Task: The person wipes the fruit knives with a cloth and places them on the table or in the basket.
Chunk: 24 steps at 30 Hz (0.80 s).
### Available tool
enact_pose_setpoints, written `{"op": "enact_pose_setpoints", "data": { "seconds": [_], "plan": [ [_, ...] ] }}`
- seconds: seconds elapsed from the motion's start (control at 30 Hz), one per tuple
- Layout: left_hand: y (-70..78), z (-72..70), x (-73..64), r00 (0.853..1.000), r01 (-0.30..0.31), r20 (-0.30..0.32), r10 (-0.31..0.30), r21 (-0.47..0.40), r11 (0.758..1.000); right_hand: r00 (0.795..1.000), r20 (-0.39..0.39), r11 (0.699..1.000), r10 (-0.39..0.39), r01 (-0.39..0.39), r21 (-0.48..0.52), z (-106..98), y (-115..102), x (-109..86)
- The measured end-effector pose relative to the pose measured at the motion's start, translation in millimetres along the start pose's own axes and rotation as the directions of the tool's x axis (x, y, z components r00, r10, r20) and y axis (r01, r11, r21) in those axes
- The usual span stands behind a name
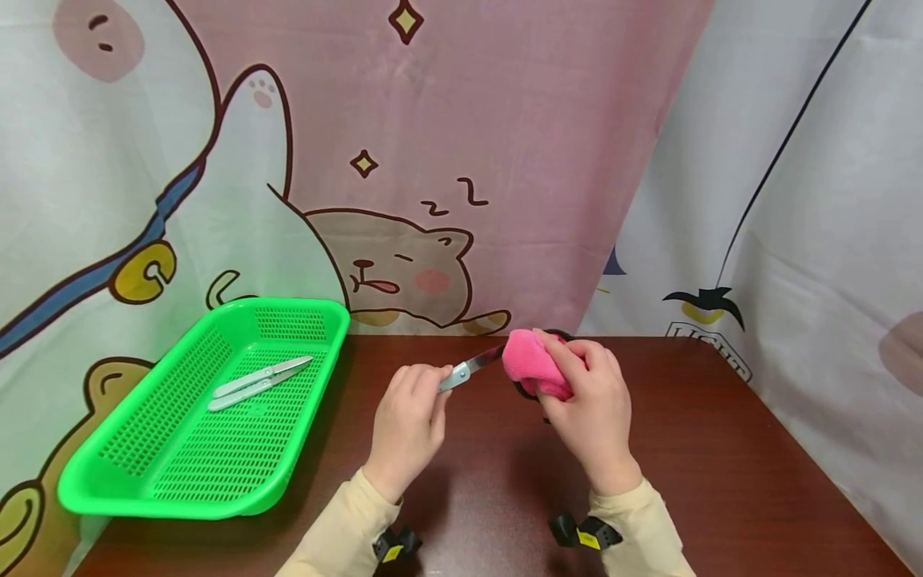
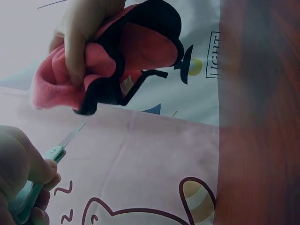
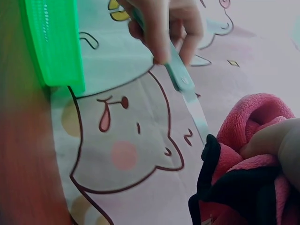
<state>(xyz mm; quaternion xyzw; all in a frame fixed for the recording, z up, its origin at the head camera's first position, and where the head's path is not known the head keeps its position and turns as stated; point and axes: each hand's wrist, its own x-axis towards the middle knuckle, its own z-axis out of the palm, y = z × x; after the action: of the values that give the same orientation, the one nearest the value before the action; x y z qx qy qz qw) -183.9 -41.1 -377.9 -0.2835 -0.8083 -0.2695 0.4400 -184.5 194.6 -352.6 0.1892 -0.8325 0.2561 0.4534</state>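
Above the table, my left hand (image 1: pixel 409 421) grips a knife by its pale green handle (image 1: pixel 456 377). The bare blade points toward a pink cloth with black edging (image 1: pixel 530 361), which my right hand (image 1: pixel 597 409) holds bunched between thumb and fingers. In the left wrist view a narrow gap separates the knife's blade (image 2: pixel 74 136) from the cloth (image 2: pixel 56 86). The right wrist view has the blade (image 3: pixel 194 112) running up to the cloth's black edge, its tip partly hidden there. Two similar light-handled knives (image 1: pixel 248 394) lie side by side in a green basket (image 1: pixel 173 506).
The green plastic basket with perforated walls stands at the left of the dark brown table (image 1: pixel 476 497). Behind the table hangs a printed curtain (image 1: pixel 548 160) with cartoon animals, continuing along the right side. Small black devices (image 1: pixel 587 533) are strapped to both wrists.
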Motion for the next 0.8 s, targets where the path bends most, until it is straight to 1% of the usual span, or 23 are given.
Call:
{"op": "enact_pose_setpoints", "data": {
  "seconds": [0.17,0.27,0.53,0.8],
  "plan": [
    [-0.2,1.5,-0.9,1.000,0.000,0.000,0.000,0.011,1.000,0.997,0.051,0.998,-0.064,0.064,-0.011,9.2,-8.7,-3.8],
    [-0.1,2.4,-1.2,1.000,-0.006,-0.005,0.006,0.004,1.000,0.994,0.063,0.995,-0.093,0.094,-0.015,14.0,-12.7,-5.8],
    [4.4,3.5,-2.5,0.999,-0.032,0.012,0.033,-0.026,0.999,0.993,0.065,0.995,-0.095,0.095,-0.001,20.3,-16.5,-9.1],
    [6.9,1.7,-2.3,0.999,-0.032,0.020,0.032,-0.017,0.999,0.994,0.075,0.996,-0.081,0.083,-0.029,22.8,-9.2,-10.0]
  ]
}}
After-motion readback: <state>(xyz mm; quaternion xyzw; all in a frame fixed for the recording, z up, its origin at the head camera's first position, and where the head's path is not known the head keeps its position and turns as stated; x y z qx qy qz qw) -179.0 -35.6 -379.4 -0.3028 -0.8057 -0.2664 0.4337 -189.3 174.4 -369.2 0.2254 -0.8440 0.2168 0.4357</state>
